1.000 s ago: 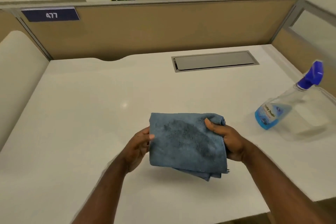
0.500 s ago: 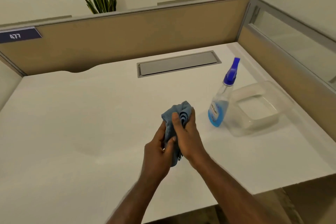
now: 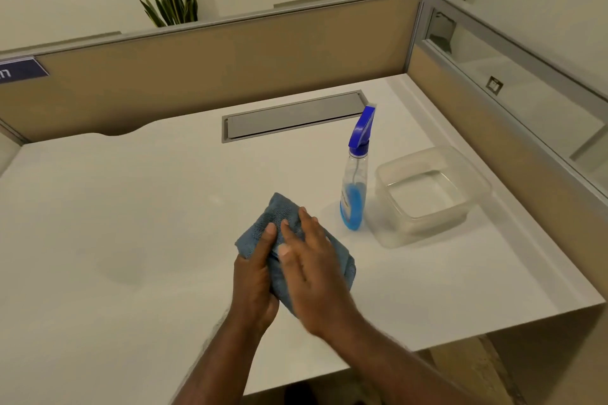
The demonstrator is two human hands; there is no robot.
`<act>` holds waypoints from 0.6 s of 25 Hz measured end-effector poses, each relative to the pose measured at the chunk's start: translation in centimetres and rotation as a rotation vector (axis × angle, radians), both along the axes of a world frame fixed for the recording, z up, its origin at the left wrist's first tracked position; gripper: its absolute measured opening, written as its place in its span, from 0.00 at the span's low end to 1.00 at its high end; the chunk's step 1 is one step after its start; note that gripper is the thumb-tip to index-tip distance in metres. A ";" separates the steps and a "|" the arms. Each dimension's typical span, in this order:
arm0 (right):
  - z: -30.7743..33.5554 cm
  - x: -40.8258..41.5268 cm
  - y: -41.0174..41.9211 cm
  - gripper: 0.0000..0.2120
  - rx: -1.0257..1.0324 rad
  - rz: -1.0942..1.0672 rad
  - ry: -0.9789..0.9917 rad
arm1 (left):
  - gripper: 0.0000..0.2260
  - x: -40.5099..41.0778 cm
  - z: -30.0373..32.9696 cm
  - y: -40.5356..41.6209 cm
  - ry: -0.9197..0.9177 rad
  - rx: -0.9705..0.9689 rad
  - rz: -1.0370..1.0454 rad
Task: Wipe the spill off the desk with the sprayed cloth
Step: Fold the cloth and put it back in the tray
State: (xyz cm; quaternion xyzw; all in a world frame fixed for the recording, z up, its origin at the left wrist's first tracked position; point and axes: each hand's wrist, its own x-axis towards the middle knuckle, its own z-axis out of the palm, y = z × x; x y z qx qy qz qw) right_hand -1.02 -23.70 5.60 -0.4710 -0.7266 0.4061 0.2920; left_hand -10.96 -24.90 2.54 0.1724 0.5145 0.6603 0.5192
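Note:
A folded blue cloth (image 3: 278,212) is held a little above the white desk (image 3: 131,289), near its middle. My left hand (image 3: 256,279) grips the cloth from below and the left, thumb on top. My right hand (image 3: 312,270) lies flat over the cloth with fingers spread, pressing it against the left hand. A faint wet patch (image 3: 123,268) shows on the desk to the left of my hands. Much of the cloth is hidden under my right hand.
A spray bottle (image 3: 355,187) with blue liquid and a blue trigger stands right of the cloth. A clear plastic tub (image 3: 431,194) sits beside it. A grey cable hatch (image 3: 292,115) lies at the back. Tan partitions (image 3: 230,56) wall the desk behind and right.
The cloth went from spread open between both hands to bunched and folded. My right hand has moved on top of it, fingers flattened. The camera view turned to the right.

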 end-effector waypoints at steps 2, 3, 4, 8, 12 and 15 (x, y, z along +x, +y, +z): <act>0.2 1.9 1.9 0.18 0.000 -0.204 0.198 | 0.18 -0.7 -0.1 0.5 -0.171 -0.027 0.047; 0.2 3.0 3.0 0.18 -0.035 -0.265 0.184 | 0.20 -0.7 0.0 0.7 -0.211 -0.025 0.049; 0.1 4.2 4.0 0.23 -0.163 -0.255 0.165 | 0.21 -0.5 -0.1 1.0 -0.224 -0.013 0.038; -1.4 7.8 4.7 0.29 -0.691 -0.095 0.339 | 0.25 1.4 -1.0 1.8 -0.225 0.019 -0.084; -2.6 13.4 4.5 0.35 -0.592 -0.379 0.569 | 0.24 3.5 -2.9 2.3 -0.017 0.055 -0.340; -1.5 17.6 5.2 0.34 -0.492 -0.485 0.663 | 0.26 6.5 -2.6 3.0 0.095 0.012 -0.464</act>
